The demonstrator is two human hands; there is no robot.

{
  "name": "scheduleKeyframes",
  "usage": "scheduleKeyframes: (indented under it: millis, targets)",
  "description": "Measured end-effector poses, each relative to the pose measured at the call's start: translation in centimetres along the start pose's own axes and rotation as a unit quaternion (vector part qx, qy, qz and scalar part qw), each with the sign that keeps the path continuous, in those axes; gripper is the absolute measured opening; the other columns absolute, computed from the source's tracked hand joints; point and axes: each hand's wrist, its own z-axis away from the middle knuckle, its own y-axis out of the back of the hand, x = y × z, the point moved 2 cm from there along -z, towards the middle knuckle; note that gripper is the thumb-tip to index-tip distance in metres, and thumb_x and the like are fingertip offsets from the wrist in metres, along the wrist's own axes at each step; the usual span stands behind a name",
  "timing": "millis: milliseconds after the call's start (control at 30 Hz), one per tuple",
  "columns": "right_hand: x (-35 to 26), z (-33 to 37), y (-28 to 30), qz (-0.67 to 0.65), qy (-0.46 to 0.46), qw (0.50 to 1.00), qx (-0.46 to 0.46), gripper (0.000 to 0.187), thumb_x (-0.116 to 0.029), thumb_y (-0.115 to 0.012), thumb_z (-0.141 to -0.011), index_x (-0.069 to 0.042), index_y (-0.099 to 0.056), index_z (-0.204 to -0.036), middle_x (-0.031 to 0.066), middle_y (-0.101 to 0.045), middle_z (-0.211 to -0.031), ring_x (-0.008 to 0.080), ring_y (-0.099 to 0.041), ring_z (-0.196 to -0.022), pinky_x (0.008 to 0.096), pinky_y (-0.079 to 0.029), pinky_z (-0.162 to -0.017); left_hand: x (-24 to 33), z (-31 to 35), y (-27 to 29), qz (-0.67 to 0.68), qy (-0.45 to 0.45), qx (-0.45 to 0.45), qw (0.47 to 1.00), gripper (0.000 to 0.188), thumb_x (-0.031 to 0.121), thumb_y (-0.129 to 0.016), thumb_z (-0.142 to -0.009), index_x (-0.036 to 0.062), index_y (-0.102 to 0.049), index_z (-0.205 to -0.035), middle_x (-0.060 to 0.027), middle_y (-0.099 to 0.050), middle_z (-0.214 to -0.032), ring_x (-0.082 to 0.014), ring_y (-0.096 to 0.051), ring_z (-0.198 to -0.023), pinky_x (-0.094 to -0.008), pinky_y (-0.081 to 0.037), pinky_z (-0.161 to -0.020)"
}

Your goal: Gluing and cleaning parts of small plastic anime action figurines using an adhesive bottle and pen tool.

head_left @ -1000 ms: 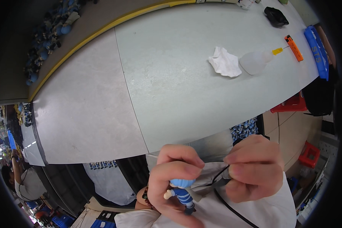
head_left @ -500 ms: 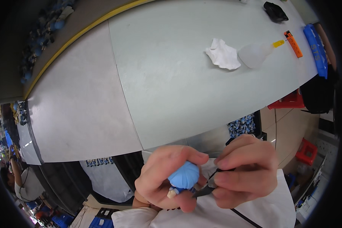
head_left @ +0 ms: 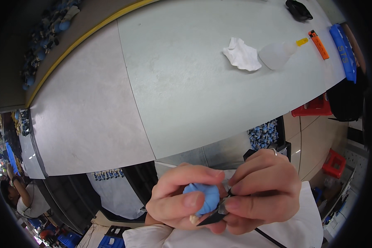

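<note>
Close to my body, above the lap, my left hand (head_left: 169,202) is wrapped round a small figurine (head_left: 208,197) with a rounded, ridged light-blue top. Its thumb presses on the blue part, and a little cream-coloured piece of the figurine sticks out below. My right hand (head_left: 270,192) pinches a dark, pointed knife blade (head_left: 214,216) between thumb and fingers. The blade's tip points left, along the figurine's lower side; whether its edge touches the surface I cannot tell. Fingers hide the rest of both things.
On the table (head_left: 186,95) lie a crumpled white tissue (head_left: 242,55), a squeeze bottle (head_left: 275,56) with a yellow tip, an orange box-cutter-like item (head_left: 319,45) and a black dish (head_left: 299,11). A bin of small blue parts (head_left: 263,134) stands below the edge. Figurines (head_left: 41,49) line the left shelf.
My left thumb has moved up onto the blue top, and the figurine has turned in my grip. The blade has shifted left and tilted, lying lower along the figurine.
</note>
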Motion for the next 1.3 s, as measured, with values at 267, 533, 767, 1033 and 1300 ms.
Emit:
scheduleKeyframes:
  millis: [267, 533, 767, 1033, 1300]
  targets:
    - [-0.1, 0.0, -0.1, 0.028, 0.035, 0.999, 0.009, 0.023, -0.016, -0.072, -0.064, -0.005, -0.058, -0.079, 0.0072, -0.052, -0.074, 0.0157, -0.053, -0.056, 0.0214, -0.038, -0.046, -0.2, 0.2, -0.3, -0.024, -0.02, 0.017, 0.999, 0.044, 0.027, -0.072, -0.07, 0.0106, -0.051, -0.105, -0.0249, -0.055, -0.099, -0.0202, -0.06, -0.061, -0.0246, -0.047, -0.05]
    - [-0.8, 0.2, -0.4, 0.092, 0.041, 0.994, 0.037, 0.02, -0.021, -0.071, -0.067, -0.009, -0.059, -0.078, 0.005, -0.051, -0.072, 0.0144, -0.052, -0.055, 0.021, -0.035, -0.043, -0.4, 0.1, -1.0, 0.016, -0.043, 0.124, 0.991, 0.037, 0.026, -0.073, -0.068, 0.0083, -0.055, -0.095, -0.0239, -0.057, -0.095, -0.0176, -0.058, -0.055, -0.0222, -0.045, -0.047]
    - [-0.8, 0.0, -0.3, 0.092, 0.028, 0.995, 0.022, 0.022, -0.023, -0.071, -0.068, -0.009, -0.059, -0.08, 0.0038, -0.051, -0.073, 0.0138, -0.052, -0.055, 0.0213, -0.035, -0.043, -0.4, 0.2, -0.9, 0.014, -0.059, 0.126, 0.99, 0.037, 0.025, -0.074, -0.068, 0.0072, -0.055, -0.094, -0.0239, -0.057, -0.094, -0.0172, -0.058, -0.053, -0.0214, -0.045, -0.046]
    - [-1.4, -0.1, -0.2, 0.11, 0.019, 0.994, 0.001, 0.023, -0.024, -0.072, -0.068, -0.009, -0.059, -0.079, 0.0035, -0.051, -0.073, 0.0137, -0.052, -0.055, 0.0212, -0.034, -0.042, 0.0, 0.5, -0.8, 0.012, -0.033, 0.131, 0.991, 0.035, 0.018, -0.074, -0.067, 0.0076, -0.055, -0.094, -0.0248, -0.056, -0.096, -0.0192, -0.059, -0.057, -0.023, -0.047, -0.049]
    - [-1.3, -0.1, -0.3, 0.097, 0.016, 0.995, 0.018, 0.022, -0.023, -0.072, -0.067, -0.01, -0.059, -0.078, 0.0032, -0.051, -0.072, 0.014, -0.053, -0.058, 0.0214, -0.034, -0.041, 0.2, 0.6, -0.9, 0.02, -0.028, 0.138, 0.99, 0.034, 0.015, -0.075, -0.066, 0.0071, -0.056, -0.093, -0.0253, -0.055, -0.1, -0.0209, -0.06, -0.059, -0.0253, -0.048, -0.052]
